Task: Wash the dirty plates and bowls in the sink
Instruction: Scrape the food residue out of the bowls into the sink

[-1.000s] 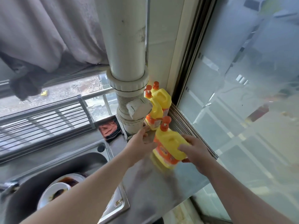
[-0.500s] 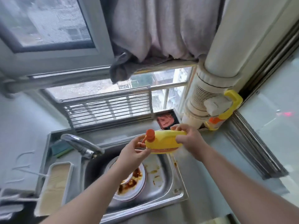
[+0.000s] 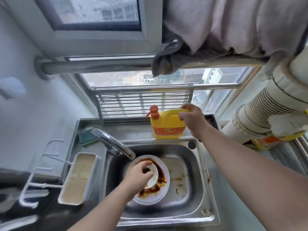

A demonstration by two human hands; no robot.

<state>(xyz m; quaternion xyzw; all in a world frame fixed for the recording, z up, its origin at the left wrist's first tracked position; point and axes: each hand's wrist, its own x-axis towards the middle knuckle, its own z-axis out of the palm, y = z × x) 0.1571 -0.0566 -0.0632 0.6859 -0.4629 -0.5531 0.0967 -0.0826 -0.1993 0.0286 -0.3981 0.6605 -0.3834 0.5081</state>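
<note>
The right hand (image 3: pixel 191 117) grips the handle of a yellow detergent bottle (image 3: pixel 166 125), which stands upright on the steel ledge behind the sink (image 3: pixel 196 189). The left hand (image 3: pixel 138 177) reaches down into the basin, its fingers curled over the rim of a small white bowl (image 3: pixel 152 177), holding it. The bowl sits on a sauce-smeared plate (image 3: pixel 153 194) just under that hand. A tap (image 3: pixel 113 144) juts out above the left hand, with a sponge (image 3: pixel 85 136) further to its left. More sauce stains lie on the basin floor between the two forearms
</note>
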